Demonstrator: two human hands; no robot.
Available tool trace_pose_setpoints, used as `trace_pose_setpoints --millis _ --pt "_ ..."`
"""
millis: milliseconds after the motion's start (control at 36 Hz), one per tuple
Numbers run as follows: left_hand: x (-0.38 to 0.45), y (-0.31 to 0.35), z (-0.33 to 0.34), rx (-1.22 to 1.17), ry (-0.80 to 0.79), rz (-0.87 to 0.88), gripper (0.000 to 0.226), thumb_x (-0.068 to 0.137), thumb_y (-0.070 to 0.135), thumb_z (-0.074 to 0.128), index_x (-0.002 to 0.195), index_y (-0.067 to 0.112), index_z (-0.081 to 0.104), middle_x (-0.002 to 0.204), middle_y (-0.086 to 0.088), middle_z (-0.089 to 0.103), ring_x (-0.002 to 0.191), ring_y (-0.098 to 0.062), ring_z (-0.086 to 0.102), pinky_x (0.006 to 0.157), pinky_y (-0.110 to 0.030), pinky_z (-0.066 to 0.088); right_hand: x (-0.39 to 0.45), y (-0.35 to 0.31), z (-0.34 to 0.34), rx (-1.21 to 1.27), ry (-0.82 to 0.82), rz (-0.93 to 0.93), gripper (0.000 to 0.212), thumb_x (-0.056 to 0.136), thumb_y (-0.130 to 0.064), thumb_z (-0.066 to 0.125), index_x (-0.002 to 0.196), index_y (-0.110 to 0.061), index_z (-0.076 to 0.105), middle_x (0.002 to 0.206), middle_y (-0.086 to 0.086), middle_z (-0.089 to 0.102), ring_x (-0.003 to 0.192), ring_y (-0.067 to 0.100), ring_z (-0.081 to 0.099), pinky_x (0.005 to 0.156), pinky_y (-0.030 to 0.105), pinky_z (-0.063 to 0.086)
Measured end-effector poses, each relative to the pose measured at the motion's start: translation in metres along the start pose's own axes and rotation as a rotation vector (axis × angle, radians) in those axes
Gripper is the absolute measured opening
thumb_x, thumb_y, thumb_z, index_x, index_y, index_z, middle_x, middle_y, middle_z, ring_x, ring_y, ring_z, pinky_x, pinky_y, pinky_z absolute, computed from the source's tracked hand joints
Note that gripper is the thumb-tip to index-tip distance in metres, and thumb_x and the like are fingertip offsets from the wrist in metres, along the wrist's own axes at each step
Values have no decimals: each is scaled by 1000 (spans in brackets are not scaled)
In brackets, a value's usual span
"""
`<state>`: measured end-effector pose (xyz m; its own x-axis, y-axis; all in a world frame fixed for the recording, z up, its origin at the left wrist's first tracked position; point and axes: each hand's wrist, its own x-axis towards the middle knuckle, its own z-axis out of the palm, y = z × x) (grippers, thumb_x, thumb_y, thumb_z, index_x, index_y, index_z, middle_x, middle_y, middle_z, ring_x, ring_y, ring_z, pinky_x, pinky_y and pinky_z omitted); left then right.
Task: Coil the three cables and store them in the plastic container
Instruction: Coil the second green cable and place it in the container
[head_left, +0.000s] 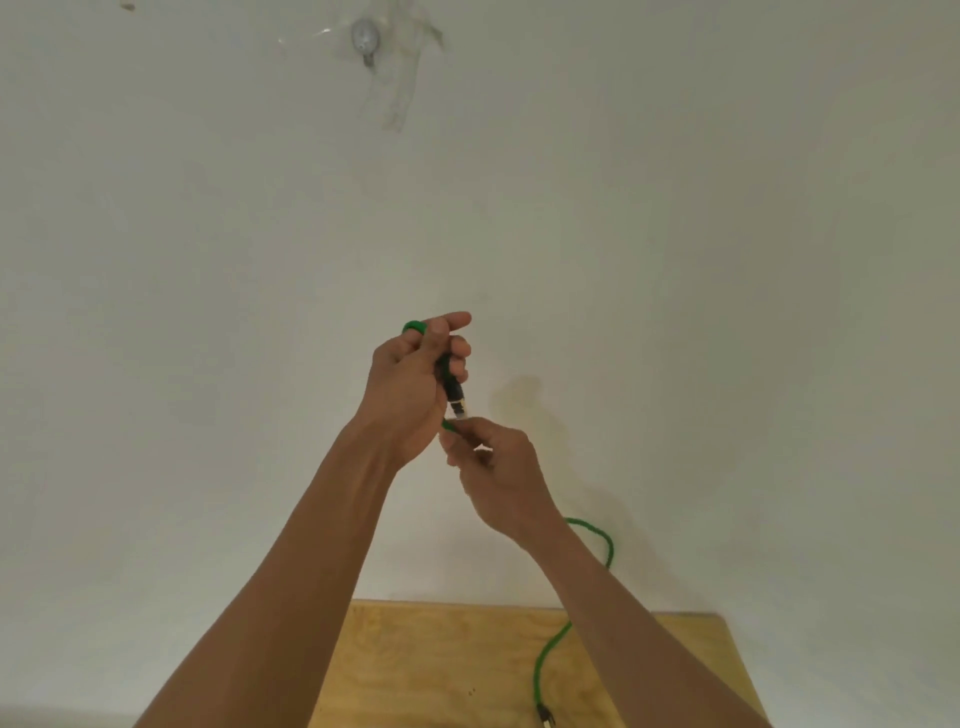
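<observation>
Both hands are raised in front of a pale wall. My left hand (410, 384) grips one end of a green cable (545, 654), its black plug with a metal tip poking down out of the fist and a green loop showing above the knuckles. My right hand (493, 467) pinches the cable just below the plug tip. From there the cable runs behind my right forearm, arcs down and trails onto the wooden table (415, 670), where its other plug lies near the bottom edge. No other cable and no plastic container is in view.
A pale wall fills most of the view, with a small metal fitting (363, 39) and tape marks high up. The wooden table's far edge meets the wall.
</observation>
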<state>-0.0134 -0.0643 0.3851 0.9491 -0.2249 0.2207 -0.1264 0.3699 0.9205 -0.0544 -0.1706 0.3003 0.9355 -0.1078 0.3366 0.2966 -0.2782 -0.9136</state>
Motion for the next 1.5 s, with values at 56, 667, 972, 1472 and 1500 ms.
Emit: trace_pose_setpoints --millis 56,667,972,1472,1500 --pt "5 -5 -8 148 -2 31 28 107 21 43 115 8 68 75 -1 60 63 -11 49 72 -30 43 -6 1 0 -47 6 -15 17 95 -28 64 103 -16 74 75 -3 68 46 4 50 51 17 43" --pt "-28 -38 -1 135 -408 -370 70 102 59 25 88 2 64 61 -14 50 54 -22 45 66 -36 44 59 -45 -92 -62 -172 -241 23 66 -8 90 85 -6 77 78 6 75 76 15 72 75 26 57" --pt "-24 -28 18 -195 -537 -175 22 101 21 44 92 7 59 65 -3 53 57 -17 46 69 -33 49 38 -8 -73 340 -266 -8 18 85 -17 66 74 -25 78 58 -9 67 56 22 55 57 33 35" --pt "18 -16 -8 418 -209 118 19 105 11 47 105 4 65 85 -5 74 74 -17 67 67 -34 48 -1 -10 -59 -64 -176 -39 32 92 -12 67 124 -11 67 92 -1 76 69 12 69 60 23 55" --pt "17 -18 -10 481 -208 119 19 105 11 47 105 4 65 86 -5 75 75 -17 68 69 -36 49 1 -13 -61 -124 -188 -71 32 92 -9 65 124 -11 66 95 -3 77 80 14 72 69 28 60"
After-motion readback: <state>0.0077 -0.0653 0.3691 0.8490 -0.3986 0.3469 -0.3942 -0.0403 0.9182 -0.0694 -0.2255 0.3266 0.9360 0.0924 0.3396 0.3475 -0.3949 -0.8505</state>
